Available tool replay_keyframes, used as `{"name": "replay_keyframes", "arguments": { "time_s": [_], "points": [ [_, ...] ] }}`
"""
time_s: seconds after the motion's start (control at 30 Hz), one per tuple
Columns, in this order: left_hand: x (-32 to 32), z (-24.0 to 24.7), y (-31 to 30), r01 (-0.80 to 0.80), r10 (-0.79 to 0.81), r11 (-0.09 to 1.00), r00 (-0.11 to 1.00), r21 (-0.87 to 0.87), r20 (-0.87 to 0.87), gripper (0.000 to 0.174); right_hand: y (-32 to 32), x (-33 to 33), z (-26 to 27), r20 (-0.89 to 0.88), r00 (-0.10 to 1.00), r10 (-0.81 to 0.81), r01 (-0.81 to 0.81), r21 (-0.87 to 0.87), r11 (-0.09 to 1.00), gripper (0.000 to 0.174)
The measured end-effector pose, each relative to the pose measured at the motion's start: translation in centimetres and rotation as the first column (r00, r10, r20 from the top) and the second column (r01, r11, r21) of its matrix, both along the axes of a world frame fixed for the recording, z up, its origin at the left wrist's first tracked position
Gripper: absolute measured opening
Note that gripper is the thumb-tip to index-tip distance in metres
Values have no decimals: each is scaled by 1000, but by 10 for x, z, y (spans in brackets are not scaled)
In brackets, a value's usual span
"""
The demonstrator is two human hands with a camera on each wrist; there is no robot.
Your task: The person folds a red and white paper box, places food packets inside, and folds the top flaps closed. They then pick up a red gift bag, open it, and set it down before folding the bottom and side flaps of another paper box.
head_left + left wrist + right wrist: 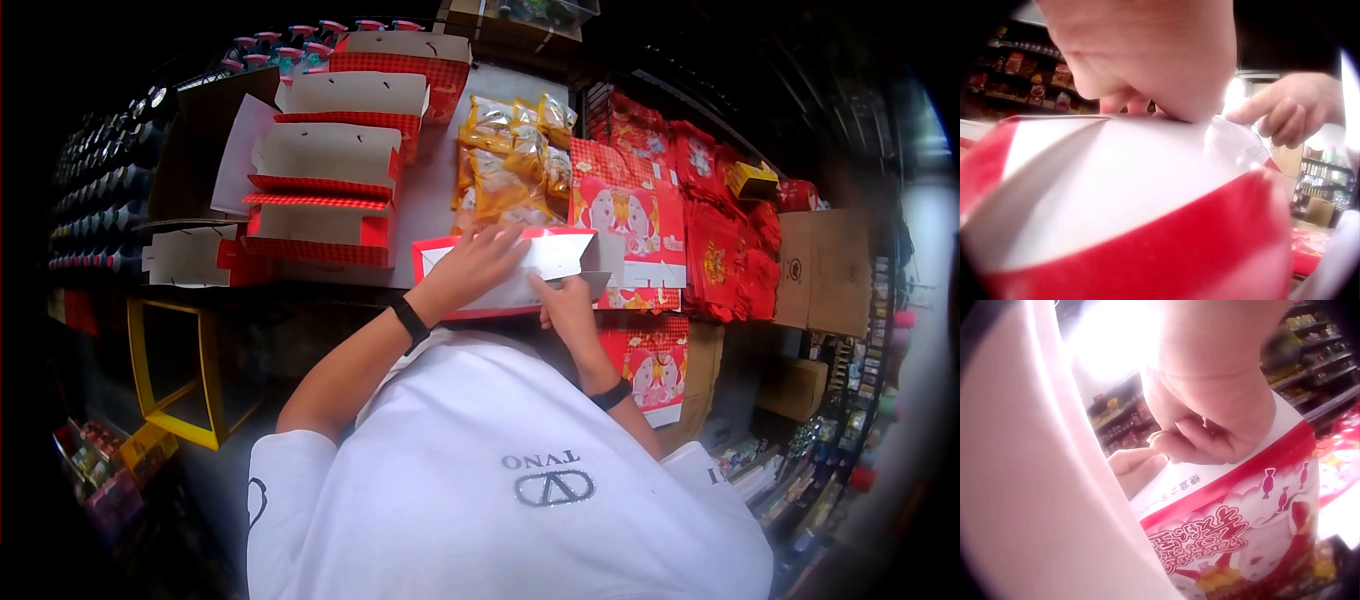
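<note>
A red-and-white cardboard gift box [500, 295] lies at the table's front edge, its white end flaps folded inward. My left hand [478, 262] rests flat across the white flaps, fingers stretched over them. At the box's right end, my right hand [568, 305] holds the flap edge, one digit [1249, 112] extended onto the white card and the other fingers curled below. The right wrist view shows the curled right hand [1210, 434] close over the white panel [1219, 472], above the printed red side [1229, 544]. Left-hand fingers [1138, 467] meet it there.
Open white-and-red boxes [325, 155] stand in a row at the left. Yellow snack packets [510, 160] lie behind the work. Flat printed red cartons [625, 210] are stacked to the right, beside red bags [715, 250] and a brown carton [840, 270]. A yellow frame [175, 375] stands below left.
</note>
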State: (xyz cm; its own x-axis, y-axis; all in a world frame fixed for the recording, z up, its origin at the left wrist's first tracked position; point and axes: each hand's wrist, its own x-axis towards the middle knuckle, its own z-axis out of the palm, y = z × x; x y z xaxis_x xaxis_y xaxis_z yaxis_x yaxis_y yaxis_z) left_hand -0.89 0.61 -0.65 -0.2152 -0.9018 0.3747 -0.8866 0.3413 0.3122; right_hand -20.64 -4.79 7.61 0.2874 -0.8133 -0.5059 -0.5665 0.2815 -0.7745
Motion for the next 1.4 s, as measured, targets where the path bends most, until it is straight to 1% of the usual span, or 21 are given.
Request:
{"name": "replay_keyframes", "arguments": {
  "time_s": [0.1, 0.2, 0.3, 0.4, 0.5, 0.6, 0.7, 0.8, 0.9, 1.0, 1.1, 1.2, 1.3, 1.4],
  "points": [
    [-2, -2, -1, 5, -4, 998, 1000, -62, 8, 51, -2, -1, -9, -88, 996, 1, 1, 30, 1000, 40],
    [-3, -4, -1, -9, 11, 998, 999, -57, 41, 51, -6, 2, -2, -97, 992, 80, -79, 11, 997, 40],
    [-4, -4, 0, -52, 54, 999, 985, -15, 164, 50, -10, 3, -5, -87, 991, 104, -104, 14, 995, 41],
    [-1, -5, 0, -36, 41, 999, 982, -27, 186, 51, -11, 5, 3, -136, 984, 119, -115, 36, 993, 42],
    [-1, -4, -1, -24, 26, 1000, 983, -15, 182, 52, -8, 3, 4, -51, 991, 127, -128, -12, 992, 42],
    [-1, -3, 1, -30, 34, 999, 984, -28, 174, 52, -5, 6, 7, -107, 985, 136, -134, 23, 991, 43],
    [-2, -1, 1, -31, 32, 999, 983, -11, 180, 53, 3, 14, 10, -251, 959, 128, -143, -44, 989, 44],
    [-1, 3, 2, -29, 29, 1000, 986, -5, 162, 53, 4, 12, -2, -317, 939, 133, -165, -78, 983, 47],
    [-7, 7, 3, -35, 37, 999, 986, -18, 160, 53, 8, 12, -12, -414, 899, 142, -223, -155, 962, 49],
    [-7, 10, 3, -22, 20, 999, 998, 31, 52, 54, 5, 15, 3, -305, 946, 108, -136, -73, 988, 46],
    [-5, 9, 1, -17, 16, 999, 999, 35, 34, 54, 8, 5, -12, -182, 979, 90, -120, -164, 979, 40],
    [-3, 14, 1, -6, 6, 998, 1000, 58, -11, 53, 16, -7, -11, 26, 999, 36, -31, -156, 987, 38],
    [-5, 20, 3, -23, 28, 996, 998, 81, -63, 53, 22, -32, -16, -3, 999, 45, -43, -292, 955, 35],
    [-6, 25, 4, 7, -13, 997, 997, 78, 71, 57, 18, -56, -24, -45, 997, -58, 30, -479, 877, 38]
  ]
}}
